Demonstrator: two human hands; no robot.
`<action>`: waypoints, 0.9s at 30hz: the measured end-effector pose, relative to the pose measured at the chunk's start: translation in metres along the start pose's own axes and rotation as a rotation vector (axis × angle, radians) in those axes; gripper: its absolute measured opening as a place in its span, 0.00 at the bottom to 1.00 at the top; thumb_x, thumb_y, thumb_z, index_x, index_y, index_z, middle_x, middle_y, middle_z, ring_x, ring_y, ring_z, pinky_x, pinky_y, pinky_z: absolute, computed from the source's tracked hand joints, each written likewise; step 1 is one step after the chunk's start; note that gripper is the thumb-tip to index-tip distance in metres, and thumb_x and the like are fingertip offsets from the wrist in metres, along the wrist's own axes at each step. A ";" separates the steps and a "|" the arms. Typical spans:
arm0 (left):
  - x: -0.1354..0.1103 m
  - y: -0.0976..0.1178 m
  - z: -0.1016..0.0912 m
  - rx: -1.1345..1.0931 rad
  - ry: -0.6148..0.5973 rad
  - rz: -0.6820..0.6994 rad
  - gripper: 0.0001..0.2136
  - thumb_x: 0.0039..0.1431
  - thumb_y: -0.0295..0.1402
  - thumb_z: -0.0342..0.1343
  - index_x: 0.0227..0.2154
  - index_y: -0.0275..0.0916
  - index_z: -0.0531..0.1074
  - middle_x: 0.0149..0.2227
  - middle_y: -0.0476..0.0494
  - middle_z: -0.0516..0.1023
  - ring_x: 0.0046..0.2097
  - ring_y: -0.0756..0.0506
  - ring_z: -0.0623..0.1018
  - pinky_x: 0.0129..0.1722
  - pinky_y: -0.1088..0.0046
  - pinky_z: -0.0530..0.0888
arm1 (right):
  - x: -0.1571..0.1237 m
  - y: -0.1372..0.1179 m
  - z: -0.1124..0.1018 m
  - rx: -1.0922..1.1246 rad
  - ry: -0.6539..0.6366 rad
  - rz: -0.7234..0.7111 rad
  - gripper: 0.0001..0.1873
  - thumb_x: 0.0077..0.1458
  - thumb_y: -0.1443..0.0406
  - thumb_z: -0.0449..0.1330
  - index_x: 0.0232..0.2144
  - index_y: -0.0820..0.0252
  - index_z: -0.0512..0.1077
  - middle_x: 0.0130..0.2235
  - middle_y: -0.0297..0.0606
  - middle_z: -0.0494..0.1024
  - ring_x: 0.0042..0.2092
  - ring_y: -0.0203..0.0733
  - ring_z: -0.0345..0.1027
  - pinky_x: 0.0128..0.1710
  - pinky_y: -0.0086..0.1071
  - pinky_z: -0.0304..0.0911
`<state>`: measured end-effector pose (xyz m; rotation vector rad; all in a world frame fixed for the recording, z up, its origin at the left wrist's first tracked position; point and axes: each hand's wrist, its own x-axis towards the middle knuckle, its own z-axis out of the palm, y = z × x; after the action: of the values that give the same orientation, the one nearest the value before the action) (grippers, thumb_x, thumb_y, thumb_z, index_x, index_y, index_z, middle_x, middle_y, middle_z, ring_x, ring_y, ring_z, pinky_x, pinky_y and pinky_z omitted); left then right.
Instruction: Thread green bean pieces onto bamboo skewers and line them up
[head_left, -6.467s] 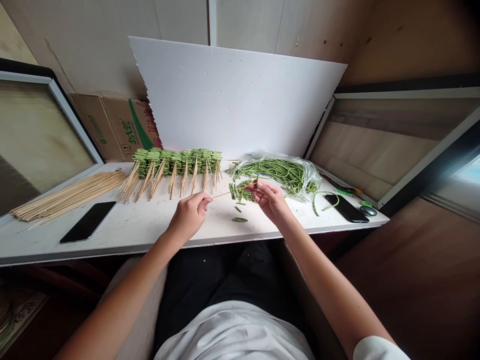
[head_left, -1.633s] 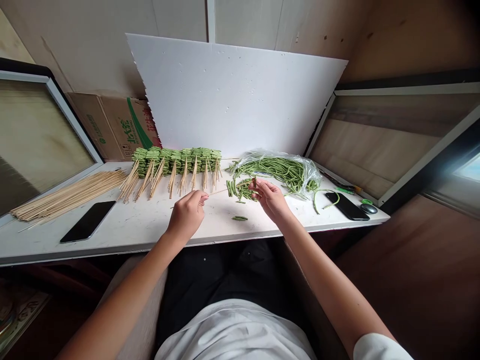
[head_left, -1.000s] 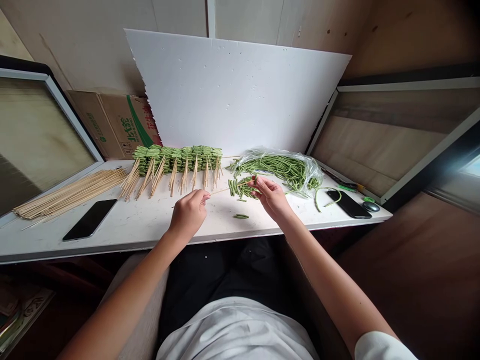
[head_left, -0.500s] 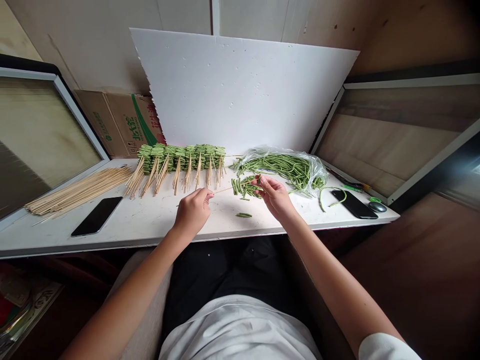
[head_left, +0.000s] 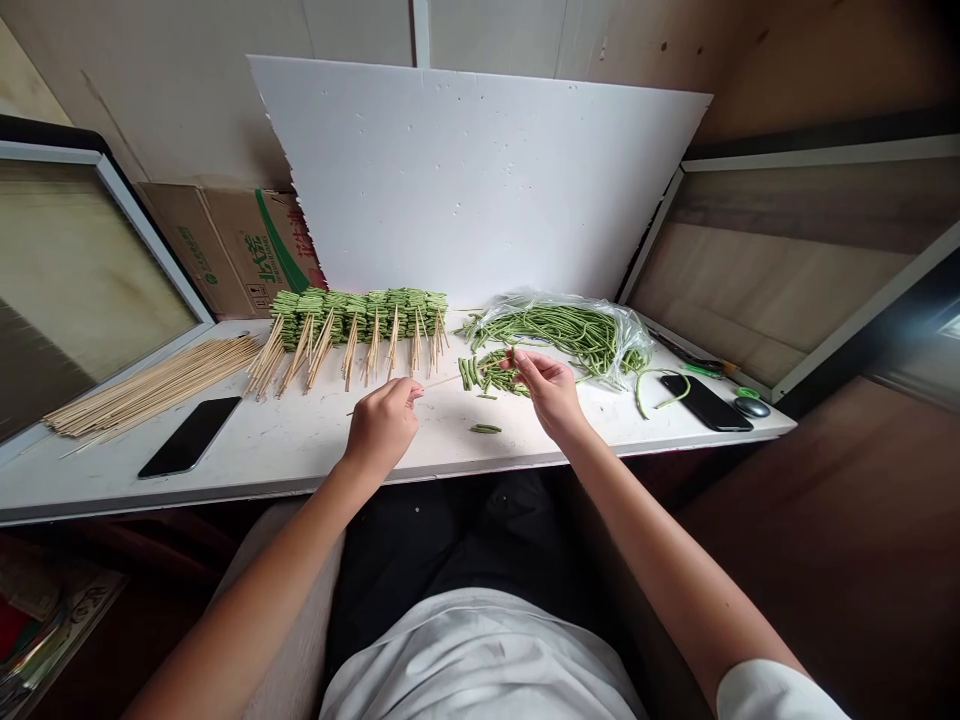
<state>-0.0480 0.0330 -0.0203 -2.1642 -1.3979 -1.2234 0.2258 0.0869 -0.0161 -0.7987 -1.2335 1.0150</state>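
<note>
My left hand is closed round a thin bamboo skewer, which points to the right toward my other hand. Between thumb and fingers, my right hand pinches a short piece of green bean. Whether the skewer's tip touches that piece I cannot tell. Under and beside my right fingers lies a heap of cut bean pieces. A few more pieces lie together nearer the table's front edge.
Stacked bean skewers stand along the back left, sticks toward me. Loose bamboo skewers and a phone lie at left. Long beans spill from a plastic bag; another phone is at right. A white foam board stands behind.
Both hands stay in nearly the same place, still holding the skewer and the bean piece. The whole view has shifted slightly.
</note>
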 end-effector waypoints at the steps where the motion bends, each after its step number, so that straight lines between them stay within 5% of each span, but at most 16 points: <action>1: 0.000 0.000 0.000 0.009 -0.001 0.003 0.14 0.59 0.16 0.49 0.34 0.41 0.75 0.35 0.44 0.86 0.39 0.42 0.86 0.32 0.71 0.76 | 0.000 0.000 0.000 -0.002 0.004 0.000 0.18 0.55 0.45 0.73 0.38 0.50 0.86 0.40 0.37 0.87 0.46 0.46 0.78 0.44 0.37 0.69; 12: -0.002 0.002 0.002 0.012 0.027 0.017 0.15 0.59 0.15 0.49 0.33 0.41 0.75 0.35 0.44 0.86 0.38 0.42 0.86 0.32 0.72 0.77 | -0.006 -0.004 0.009 -0.030 0.059 -0.003 0.20 0.53 0.44 0.74 0.37 0.50 0.86 0.39 0.38 0.87 0.47 0.49 0.77 0.44 0.39 0.69; 19: 0.002 0.001 -0.002 -0.035 0.038 -0.007 0.14 0.59 0.16 0.50 0.34 0.41 0.75 0.36 0.43 0.87 0.40 0.42 0.87 0.36 0.70 0.80 | -0.004 -0.005 0.009 0.209 0.040 0.156 0.20 0.45 0.49 0.79 0.38 0.50 0.85 0.41 0.38 0.85 0.51 0.50 0.78 0.37 0.35 0.68; 27: 0.003 -0.001 -0.004 -0.018 0.033 0.001 0.14 0.58 0.16 0.50 0.34 0.41 0.76 0.35 0.44 0.86 0.40 0.42 0.87 0.36 0.70 0.81 | -0.005 -0.006 0.010 0.227 0.030 0.190 0.20 0.43 0.50 0.80 0.35 0.52 0.83 0.40 0.40 0.85 0.51 0.51 0.78 0.39 0.37 0.68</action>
<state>-0.0507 0.0328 -0.0160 -2.1469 -1.3772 -1.2698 0.2167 0.0791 -0.0105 -0.7597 -1.0094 1.2678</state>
